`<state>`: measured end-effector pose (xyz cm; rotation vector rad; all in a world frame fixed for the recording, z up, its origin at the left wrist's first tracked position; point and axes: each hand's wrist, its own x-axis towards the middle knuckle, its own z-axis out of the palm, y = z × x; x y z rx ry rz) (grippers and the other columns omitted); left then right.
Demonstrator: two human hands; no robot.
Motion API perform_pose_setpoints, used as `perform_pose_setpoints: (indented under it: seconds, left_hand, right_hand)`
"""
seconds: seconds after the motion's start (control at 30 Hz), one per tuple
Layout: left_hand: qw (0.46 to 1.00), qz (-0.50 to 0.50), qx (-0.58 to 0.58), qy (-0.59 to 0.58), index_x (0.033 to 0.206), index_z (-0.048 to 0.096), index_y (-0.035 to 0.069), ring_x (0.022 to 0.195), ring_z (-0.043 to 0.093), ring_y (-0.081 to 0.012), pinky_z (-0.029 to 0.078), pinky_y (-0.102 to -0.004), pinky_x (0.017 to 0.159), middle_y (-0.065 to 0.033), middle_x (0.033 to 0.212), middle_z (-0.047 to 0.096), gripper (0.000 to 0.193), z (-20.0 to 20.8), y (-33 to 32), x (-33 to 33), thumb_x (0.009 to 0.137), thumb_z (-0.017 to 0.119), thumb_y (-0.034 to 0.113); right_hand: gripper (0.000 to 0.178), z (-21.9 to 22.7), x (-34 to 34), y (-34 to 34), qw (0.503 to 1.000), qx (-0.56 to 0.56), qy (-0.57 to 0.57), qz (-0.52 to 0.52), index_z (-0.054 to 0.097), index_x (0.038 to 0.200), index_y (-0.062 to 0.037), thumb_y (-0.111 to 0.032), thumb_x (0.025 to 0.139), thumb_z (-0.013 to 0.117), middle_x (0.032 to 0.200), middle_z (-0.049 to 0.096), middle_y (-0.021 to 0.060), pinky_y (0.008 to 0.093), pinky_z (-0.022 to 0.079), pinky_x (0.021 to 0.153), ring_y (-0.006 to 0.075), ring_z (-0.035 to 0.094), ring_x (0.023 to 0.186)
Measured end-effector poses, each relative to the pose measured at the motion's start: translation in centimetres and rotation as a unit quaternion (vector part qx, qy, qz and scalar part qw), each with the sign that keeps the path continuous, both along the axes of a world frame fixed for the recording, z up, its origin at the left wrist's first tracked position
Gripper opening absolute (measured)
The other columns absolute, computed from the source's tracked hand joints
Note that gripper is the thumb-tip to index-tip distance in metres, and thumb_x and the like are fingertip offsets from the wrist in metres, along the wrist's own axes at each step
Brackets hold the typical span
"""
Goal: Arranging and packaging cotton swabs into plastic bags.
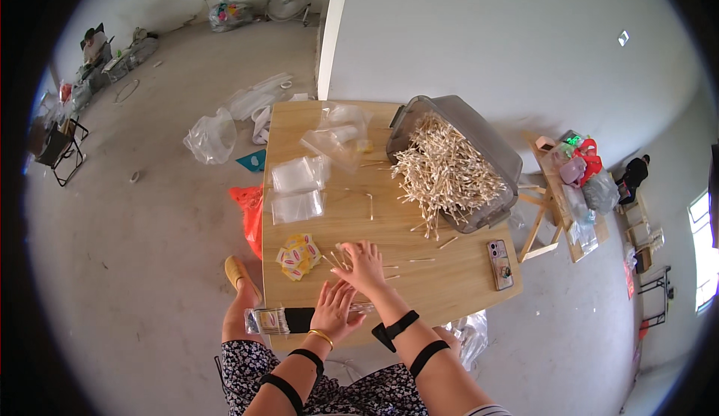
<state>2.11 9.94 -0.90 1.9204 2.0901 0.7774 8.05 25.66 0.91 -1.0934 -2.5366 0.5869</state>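
Note:
Loose cotton swabs (334, 259) lie at the fingertips of my right hand (365, 268). Its thumb stands apart from the fingers, and part of the swabs is hidden beneath it. My left hand (334, 313) lies with stretched fingers near the table's front edge, next to a clear plastic packet (362, 307) partly covered by the hand. Left of that wrist is a filled packet of swabs (268, 321) beside a black strip (299, 320). A small pile of yellow and white paper labels (299, 256) sits left of the right hand.
A tipped grey plastic bin (479, 120) spills a heap of cotton swabs (446, 172) onto the wooden table (352, 236). Stacked clear bags (298, 190) lie at the left. A phone (500, 264) rests by the right edge. A red bag (249, 214) hangs beside the table.

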Motion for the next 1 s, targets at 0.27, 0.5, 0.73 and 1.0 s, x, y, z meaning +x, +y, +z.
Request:
perform_pose_setpoints:
  seconds: [0.27,0.5,0.73,1.0]
  left_hand:
    - [0.999,0.032,-0.034,0.010,0.135,0.050,0.005,0.139,0.040,-0.0282,0.017,-0.0557,0.125,-0.0102,0.138,0.050,0.075,-0.6,-0.5,0.3,0.080,0.074,0.049]
    - [0.999,0.036,-0.002,0.027,0.142,0.043,0.006,0.143,0.035,-0.0292,0.015,-0.0565,0.125,-0.0100,0.146,0.043,0.083,-0.1,-0.5,0.2,0.078,0.077,0.047]
    - [0.998,0.023,-0.047,0.024,0.153,0.035,0.005,0.153,0.021,-0.0291,0.011,-0.0559,0.126,-0.0103,0.162,0.028,0.091,1.4,-0.5,0.0,0.083,0.073,0.048]
    - [0.995,-0.002,-0.054,0.086,0.153,0.034,0.004,0.154,0.018,-0.0336,0.009,-0.0588,0.124,-0.0121,0.163,0.027,0.089,2.1,1.2,0.4,0.084,0.073,0.045]
  right_hand:
    - [0.025,-0.3,3.7,-0.1,0.983,-0.052,-0.001,0.176,0.067,0.105,-0.0149,-0.008,0.081,0.069,0.106,0.059,0.0068,0.0454,0.044,0.096,0.0313,0.054,0.109]
    - [0.039,2.6,9.6,1.9,0.991,-0.041,0.088,0.095,0.067,0.118,-0.0155,-0.007,0.080,0.070,0.122,0.059,0.0060,0.0460,0.043,0.102,0.0327,0.052,0.116]
    - [0.043,2.1,12.7,1.3,0.999,-0.030,0.017,0.024,0.065,0.121,-0.0165,-0.010,0.078,0.072,0.128,0.056,0.0069,0.0461,0.041,0.105,0.0335,0.049,0.121]
    - [0.030,0.1,12.2,-0.3,0.998,-0.004,0.064,-0.019,0.070,0.106,-0.0155,-0.008,0.078,0.072,0.110,0.058,0.0062,0.0450,0.044,0.093,0.0325,0.053,0.109]
